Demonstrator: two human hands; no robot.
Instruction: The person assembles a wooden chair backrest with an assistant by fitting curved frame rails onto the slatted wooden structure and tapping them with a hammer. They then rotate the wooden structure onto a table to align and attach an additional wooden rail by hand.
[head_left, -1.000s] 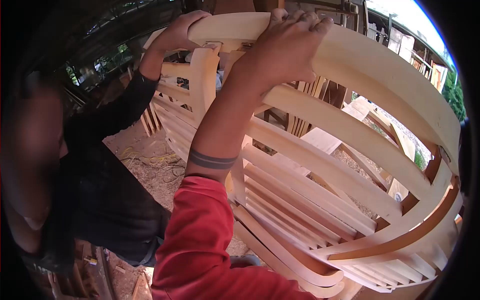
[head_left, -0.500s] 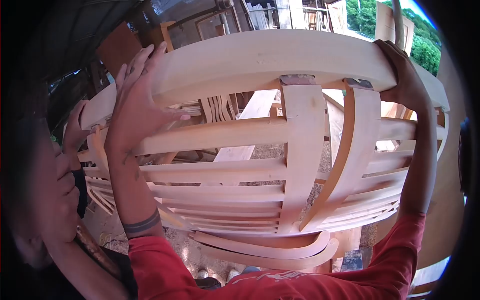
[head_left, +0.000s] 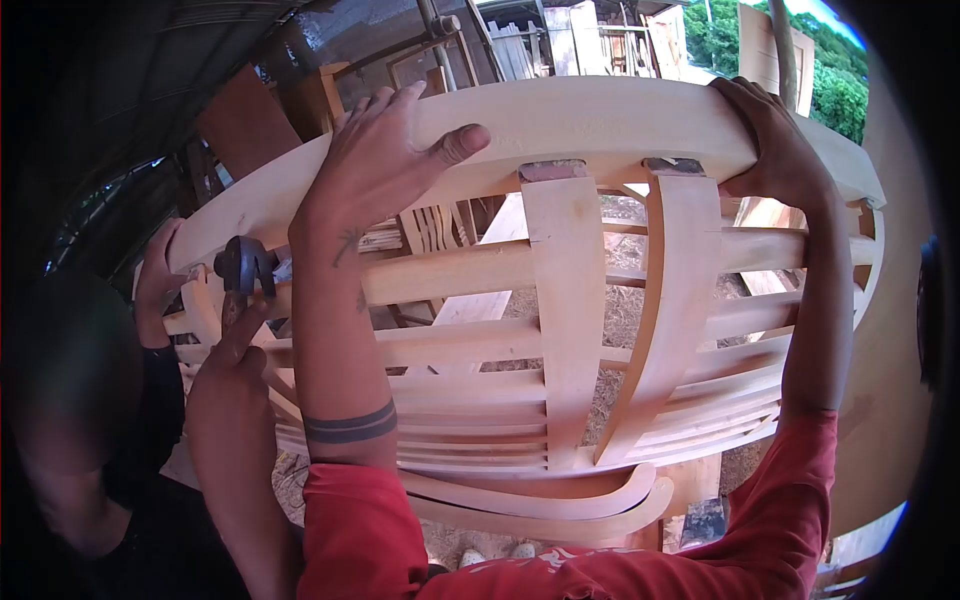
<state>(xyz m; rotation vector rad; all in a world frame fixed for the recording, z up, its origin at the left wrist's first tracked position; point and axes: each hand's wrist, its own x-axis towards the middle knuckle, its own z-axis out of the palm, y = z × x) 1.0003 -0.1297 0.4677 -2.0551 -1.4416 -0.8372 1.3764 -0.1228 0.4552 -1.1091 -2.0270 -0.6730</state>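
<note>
A wide, curved top rail point(head_left: 590, 115) of pale wood crosses the view, with slats and two upright posts below it. My left hand point(head_left: 385, 160) lies over the rail left of the posts, fingers over the top edge and thumb spread to the right. My right hand point(head_left: 775, 140) is wrapped round the rail right of the posts, its fingers over the top and its thumb underneath. Dark patches show where the left post point(head_left: 568, 300) and the curved right post point(head_left: 670, 300) meet the rail.
At the left a co-worker in black holds a hammer point(head_left: 245, 270) near the rail, with the other hand point(head_left: 160, 270) on the rail's left end. Curved wooden pieces point(head_left: 560, 505) lie below the frame. A board point(head_left: 490, 250) stretches behind the slats.
My left hand has moved right along the rail. The co-worker's hammer has come up into view at the left. My right hand stays on the rail.
</note>
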